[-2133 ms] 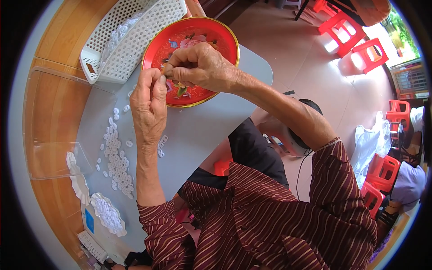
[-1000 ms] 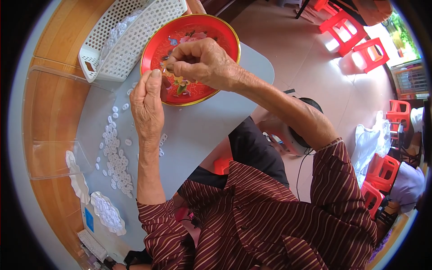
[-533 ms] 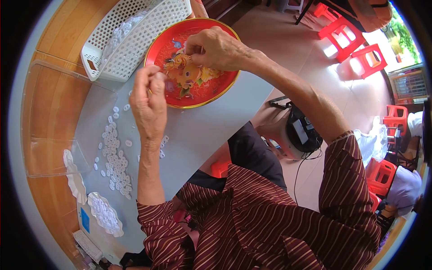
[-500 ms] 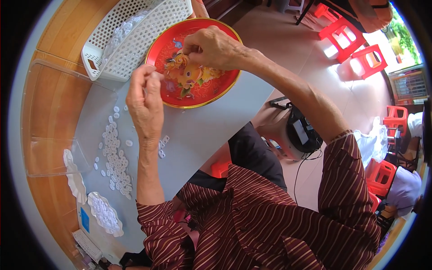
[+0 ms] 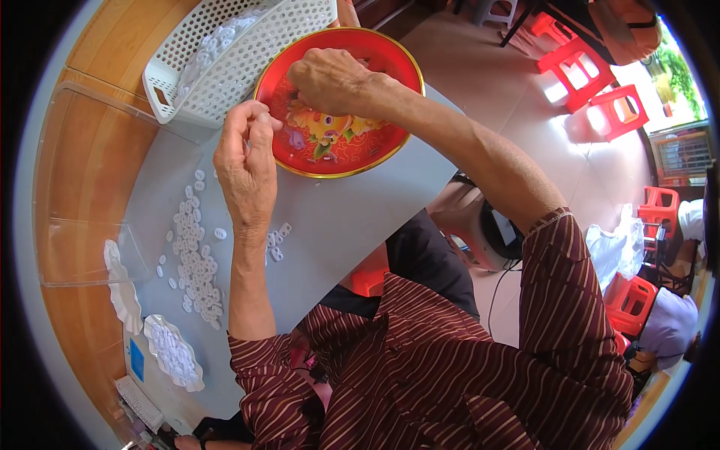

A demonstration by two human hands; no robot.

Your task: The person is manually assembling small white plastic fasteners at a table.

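Landmark: one round red tray point(image 5: 367, 161), gold-rimmed, floral-patterned, on the grey counter point(image 5: 337, 225) before you.

Your right hand point(image 5: 334, 79): over the tray's far left part; fingers curled downward, tips hidden, so their grip cannot be told.

Your left hand point(image 5: 247, 161): at the tray's left rim; thumb and forefinger drawn close together, any object between them too small to make out.

White oval pieces point(image 5: 199, 277): many, in a loose heap, left of the tray and nearer you. A smaller cluster point(image 5: 276, 244): nearer you than the tray's left edge.

White perforated basket point(image 5: 262, 67): just beside the tray, far left side, more white pieces point(image 5: 214, 49) inside.

Scalloped white dish point(image 5: 174, 352), filled with small white items: well left of the tray, nearer you. Second scalloped dish point(image 5: 122, 289): likewise left, slightly farther from you.

Red stools point(image 5: 619, 112): well right of the tray, on the floor point(image 5: 517, 97).
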